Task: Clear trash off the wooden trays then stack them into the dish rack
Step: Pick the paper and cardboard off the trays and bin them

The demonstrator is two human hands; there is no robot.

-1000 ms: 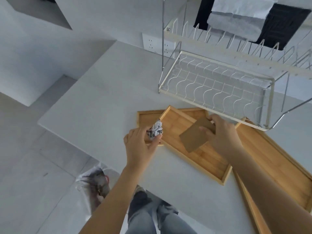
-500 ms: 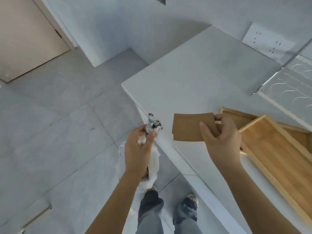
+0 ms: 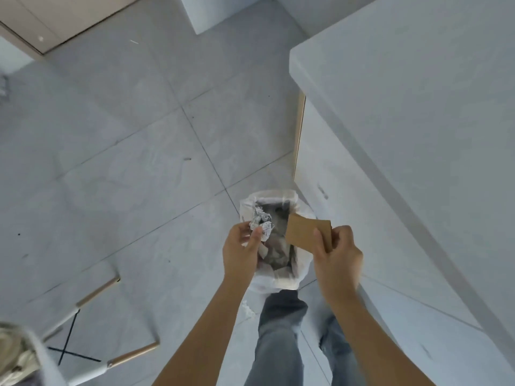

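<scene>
My left hand point(image 3: 242, 247) pinches a crumpled ball of silver foil point(image 3: 261, 220) directly over the open mouth of a small white-lined trash bin point(image 3: 274, 197) on the floor. On the bin's right side, my right hand point(image 3: 337, 253) grips a flat brown cardboard piece point(image 3: 305, 232) whose left edge hangs over the rim. Crumpled paper lies inside the bin. The wooden trays and the dish rack are out of view.
The white counter point(image 3: 418, 93) runs along the right, its edge just right of the bin. Grey tiled floor point(image 3: 125, 149) spreads left. A stool with wooden-tipped legs point(image 3: 111, 355) stands at lower left. My legs in grey jeans point(image 3: 281, 338) are below the bin.
My view swung left and down from the counter to the floor. Both hands carried the foil and the cardboard off the trays and now hold them above the bin.
</scene>
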